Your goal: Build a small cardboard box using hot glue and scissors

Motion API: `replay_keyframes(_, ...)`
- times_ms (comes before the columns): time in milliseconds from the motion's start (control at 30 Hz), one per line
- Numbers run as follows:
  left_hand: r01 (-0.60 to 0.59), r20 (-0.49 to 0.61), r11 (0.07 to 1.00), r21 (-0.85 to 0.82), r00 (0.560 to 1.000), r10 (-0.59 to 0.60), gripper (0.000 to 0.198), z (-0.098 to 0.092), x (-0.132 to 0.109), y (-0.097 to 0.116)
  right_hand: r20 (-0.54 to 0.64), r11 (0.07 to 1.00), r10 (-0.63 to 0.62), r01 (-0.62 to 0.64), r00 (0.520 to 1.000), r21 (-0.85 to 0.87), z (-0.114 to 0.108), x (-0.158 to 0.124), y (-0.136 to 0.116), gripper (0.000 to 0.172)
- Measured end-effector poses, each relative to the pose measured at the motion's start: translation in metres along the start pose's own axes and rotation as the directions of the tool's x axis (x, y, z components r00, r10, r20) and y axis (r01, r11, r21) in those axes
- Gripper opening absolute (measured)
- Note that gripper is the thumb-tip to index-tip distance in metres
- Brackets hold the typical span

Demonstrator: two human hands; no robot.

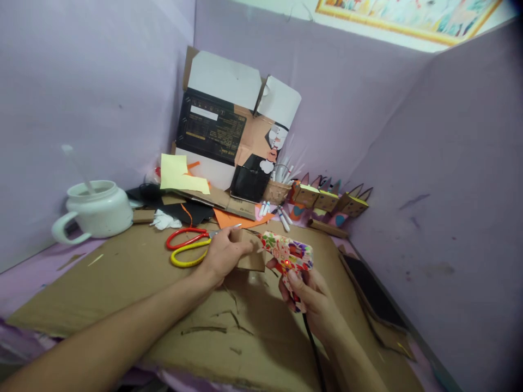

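My right hand (308,288) is wrapped round the grip of a glue gun (286,253) with a colourful pattern and a small red light. Its nozzle points left, toward a small cardboard box (251,261). My left hand (224,253) is closed on this box at its left side; part of the box lies hidden behind the fingers. Just left of that hand lies a pair of scissors (190,247) with one red and one yellow handle. Its blades are mostly covered by the hand. A black cord (312,343) runs down from the glue gun.
A cardboard sheet (134,288) covers the table, with several thin scraps on it. A white mug (98,212) stands at left. An unfolded box (216,125) leans on the back wall. Cardboard animal figures (327,201) stand back right; a dark flat phone-like object (373,288) lies at right.
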State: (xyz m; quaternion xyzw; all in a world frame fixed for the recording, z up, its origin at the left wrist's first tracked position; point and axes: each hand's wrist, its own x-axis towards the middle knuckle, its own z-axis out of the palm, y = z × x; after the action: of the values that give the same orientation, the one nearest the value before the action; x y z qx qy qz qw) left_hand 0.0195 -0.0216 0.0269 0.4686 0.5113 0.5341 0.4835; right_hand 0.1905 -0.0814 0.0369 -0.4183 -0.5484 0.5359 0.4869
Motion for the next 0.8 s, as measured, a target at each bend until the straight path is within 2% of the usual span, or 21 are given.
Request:
replay_keyframes(100, -0.023, -0.011, 0.999, 0.045, 1.000, 0.024, 0.038, 0.000, 0.000, 0.001, 0.004, 0.999, -0.010, 0.010, 1.000, -0.031, 0.000, 0.001, 0.004, 0.039)
replay_keyframes(200, -0.055, -0.050, 0.985, 0.162, 0.997, 0.064, 0.049, 0.000, -0.003, 0.003, 0.009, 0.999, -0.022, 0.023, 1.000, -0.042, -0.001, 0.002, 0.006, 0.037)
replay_keyframes(367, -0.055, -0.102, 0.963, 0.263, 0.991, 0.084, 0.050, 0.001, -0.007, 0.011, -0.009, 0.997, -0.017, 0.016, 1.000, -0.079, -0.004, 0.002, 0.005, 0.036)
replay_keyframes(800, -0.047, -0.059, 0.910, 0.413, 0.995, 0.078, 0.059, 0.002, -0.008, 0.014, -0.025, 0.988, 0.008, -0.012, 1.000, -0.154, -0.007, 0.003, 0.005, 0.044)
